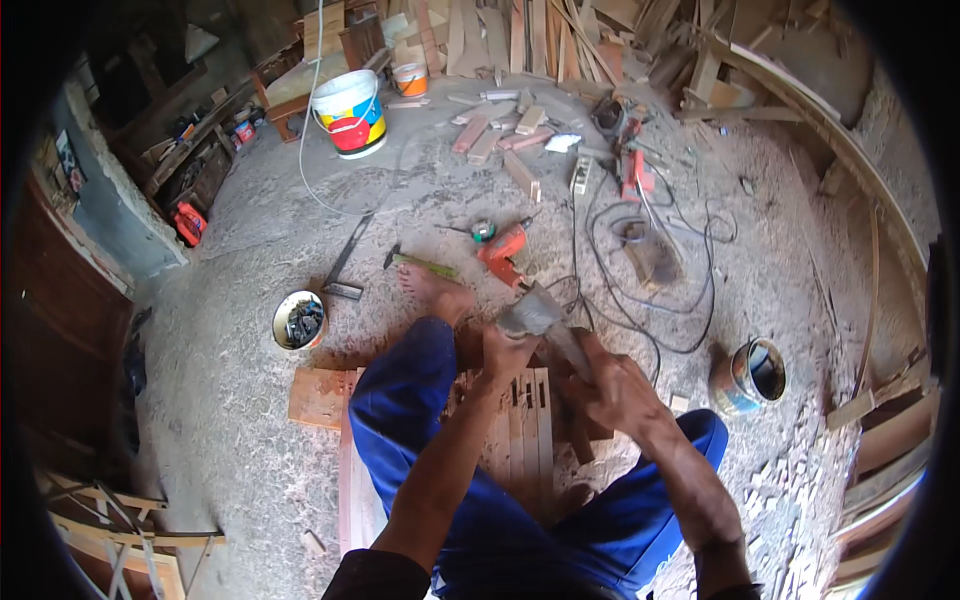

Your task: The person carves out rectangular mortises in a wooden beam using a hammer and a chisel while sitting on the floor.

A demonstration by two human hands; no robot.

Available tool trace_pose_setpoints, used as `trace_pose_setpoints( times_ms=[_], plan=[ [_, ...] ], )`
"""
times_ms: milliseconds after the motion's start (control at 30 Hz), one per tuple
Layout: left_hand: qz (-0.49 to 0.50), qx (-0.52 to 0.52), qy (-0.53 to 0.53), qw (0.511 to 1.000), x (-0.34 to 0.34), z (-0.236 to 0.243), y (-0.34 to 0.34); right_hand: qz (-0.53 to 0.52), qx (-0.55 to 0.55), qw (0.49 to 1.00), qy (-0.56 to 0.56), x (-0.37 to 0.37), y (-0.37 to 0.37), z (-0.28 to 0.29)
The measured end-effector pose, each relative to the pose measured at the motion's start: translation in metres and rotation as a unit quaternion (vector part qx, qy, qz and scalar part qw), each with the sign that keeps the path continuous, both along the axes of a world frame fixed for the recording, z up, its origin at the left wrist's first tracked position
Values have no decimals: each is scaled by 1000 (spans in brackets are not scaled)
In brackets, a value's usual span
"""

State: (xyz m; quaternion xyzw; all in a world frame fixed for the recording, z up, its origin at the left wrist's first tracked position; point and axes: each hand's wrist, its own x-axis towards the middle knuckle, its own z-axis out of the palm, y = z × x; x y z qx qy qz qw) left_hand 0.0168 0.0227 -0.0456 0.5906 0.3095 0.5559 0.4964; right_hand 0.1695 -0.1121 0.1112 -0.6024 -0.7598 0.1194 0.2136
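My right hand (617,388) is wrapped round the handle of a mallet-like tool (568,347) with a broad grey head. The head covers the top of my left hand (508,352), which is closed right beside it; what its fingers hold is hidden. Below both hands, between my knees, lie wooden pieces (518,425) with slots cut in them. Just beyond the hands, an orange power drill (503,250) rests on the floor. A hammer with a green handle (428,265) lies by my bare foot, and a try square (350,258) lies to its left.
A small bucket of hardware (300,321) stands on the left, and an open tin (752,376) on the right. Black cables (708,290) loop across the floor to a red power tool (637,172). Wood offcuts (520,175) and a colourful bucket (350,112) stand farther off.
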Motion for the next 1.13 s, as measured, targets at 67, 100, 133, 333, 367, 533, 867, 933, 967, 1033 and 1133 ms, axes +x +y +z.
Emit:
trace_pose_setpoints(
  times_ms=[67,100,133,333,367,533,867,933,967,1033,1133],
  plan=[
    [29,17,6,999,-3,11,-1,-22,5,997,77,-8,-11,46],
    [43,35,5,998,-5,11,0,-42,87,988,119,-13,-13,66],
    [57,49,7,997,-8,9,-1,-62,164,971,164,-19,-12,89],
    [40,40,-27,998,1,-5,-10,-89,434,889,113,-21,-1,111],
    [-23,-1,-130,991,-6,-7,-6,-48,419,906,29,-12,0,66],
    [37,-31,-29,998,-17,-38,-73,-49,7,997,51,-17,-35,-34],
    [78,-28,23,996,17,1,50,-17,-77,994,-69,-10,51,8],
    [97,74,97,988,19,-1,49,-10,-107,992,-64,5,56,-4],
    [108,133,162,972,18,-4,60,-12,-112,994,-13,15,47,-12],
    [75,67,193,976,17,-40,104,-49,-204,972,104,17,36,-17],
    [2,-198,123,972,32,-80,159,-45,-111,991,68,28,30,-44]
  ],
)
